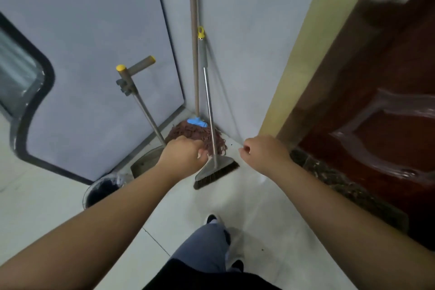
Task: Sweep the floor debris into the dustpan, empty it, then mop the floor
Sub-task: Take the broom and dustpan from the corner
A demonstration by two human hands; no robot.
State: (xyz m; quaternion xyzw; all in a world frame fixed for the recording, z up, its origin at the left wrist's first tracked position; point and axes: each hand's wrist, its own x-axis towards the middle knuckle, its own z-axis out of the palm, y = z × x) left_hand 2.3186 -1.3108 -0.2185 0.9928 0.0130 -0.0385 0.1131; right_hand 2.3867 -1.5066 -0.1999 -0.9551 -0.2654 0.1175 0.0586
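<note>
A broom (215,170) with a grey handle and a yellow hang loop leans in the wall corner, its dark bristles on the floor. Behind it stands a mop (188,132) with brown strings, a blue collar and a tall wooden pole. Left of them is a long-handled dustpan (147,160) with yellow caps on its handle. My left hand (182,158) hangs in front of the mop head, just left of the broom's shaft, fingers loosely curled and holding nothing. My right hand (261,150) hovers to the right of the broom, loosely curled and empty.
A bin (101,192) lined with a black bag stands at the lower left beside the dustpan. A grey door panel fills the left wall. A dark red wooden door (376,113) and its yellow frame are on the right. My legs and shoes stand on white floor tiles (247,207).
</note>
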